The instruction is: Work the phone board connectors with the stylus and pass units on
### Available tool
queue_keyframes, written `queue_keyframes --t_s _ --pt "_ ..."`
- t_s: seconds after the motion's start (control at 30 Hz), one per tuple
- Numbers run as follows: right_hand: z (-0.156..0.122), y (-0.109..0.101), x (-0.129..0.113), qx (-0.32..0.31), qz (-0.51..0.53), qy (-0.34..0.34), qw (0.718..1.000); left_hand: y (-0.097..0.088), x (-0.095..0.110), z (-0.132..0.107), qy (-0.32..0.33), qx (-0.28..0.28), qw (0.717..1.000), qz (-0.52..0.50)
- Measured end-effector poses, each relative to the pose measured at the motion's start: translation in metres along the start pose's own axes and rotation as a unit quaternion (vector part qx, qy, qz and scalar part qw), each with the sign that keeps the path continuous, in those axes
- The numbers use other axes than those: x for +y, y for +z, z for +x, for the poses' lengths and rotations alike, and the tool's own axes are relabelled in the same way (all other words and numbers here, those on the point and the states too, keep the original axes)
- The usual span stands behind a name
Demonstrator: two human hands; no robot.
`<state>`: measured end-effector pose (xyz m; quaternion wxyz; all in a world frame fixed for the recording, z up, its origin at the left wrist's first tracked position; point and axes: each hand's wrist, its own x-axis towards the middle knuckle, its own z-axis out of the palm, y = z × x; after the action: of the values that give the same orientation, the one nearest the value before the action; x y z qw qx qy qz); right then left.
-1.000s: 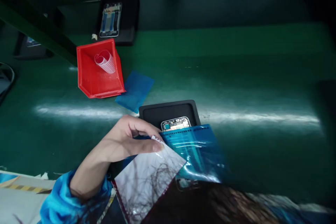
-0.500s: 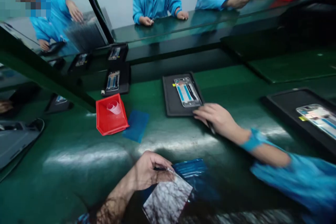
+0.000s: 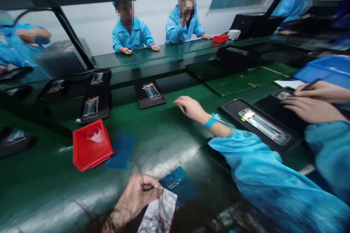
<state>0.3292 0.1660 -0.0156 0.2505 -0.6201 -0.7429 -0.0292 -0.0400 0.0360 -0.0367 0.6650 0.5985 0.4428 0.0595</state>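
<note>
Most of the frame is the green bench (image 3: 164, 142), running from lower left to upper right. At lower right a blue sleeve (image 3: 262, 174) stretches in, and the right hand (image 3: 191, 108) at its end lies just right of centre, resting on the bench, fingers loosely bent and holding nothing that shows. A black tray (image 3: 235, 111) with a phone frame (image 3: 264, 126) sits right of that arm. Left of centre stands a red bin (image 3: 90, 147), with a blue film sheet (image 3: 121, 150) just beside it on its right. At the bottom centre the left hand (image 3: 136, 198) has its fingers pinched on the corner of a white sheet (image 3: 160, 214); a blue film (image 3: 176, 185) lies next to it, possibly gripped too, though blur hides that. Another person's hands (image 3: 314, 100) work at the right edge.
</note>
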Motion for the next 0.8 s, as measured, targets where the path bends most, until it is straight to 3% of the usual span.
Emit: queue_keyframes --t_s 0.17,0.23,0.3,0.4,0.5,0.63,0.73,0.8 --pt "-0.097 -0.109 0.08 0.025 -0.085 0.185 0.979 0.005 0.0 0.002 0.026 0.009 1.0 -0.013" --pt "-0.129 -0.137 0.1 0.026 -0.106 0.24 0.965 0.007 0.005 -0.001 0.043 0.008 0.999 -0.006" --pt "-0.151 -0.147 0.109 0.006 -0.12 0.279 0.953 0.008 0.012 -0.004 0.061 0.003 0.998 0.006" --pt "-0.164 -0.134 0.102 -0.045 -0.132 0.311 0.94 0.01 0.024 -0.011 0.08 -0.007 0.996 0.029" --pt "-0.167 -0.099 0.062 -0.098 -0.139 0.301 0.938 0.015 0.033 -0.018 0.086 -0.011 0.995 0.046" --pt "-0.175 -0.054 -0.041 -0.17 -0.113 0.227 0.952 0.023 0.045 -0.03 0.118 -0.026 0.991 0.065" --pt "-0.185 -0.037 -0.113 -0.191 -0.089 0.17 0.963 0.026 0.053 -0.038 0.161 -0.053 0.982 0.08" --pt "-0.189 -0.038 -0.141 -0.19 -0.066 0.128 0.971 0.028 0.055 -0.041 0.182 -0.06 0.977 0.093"
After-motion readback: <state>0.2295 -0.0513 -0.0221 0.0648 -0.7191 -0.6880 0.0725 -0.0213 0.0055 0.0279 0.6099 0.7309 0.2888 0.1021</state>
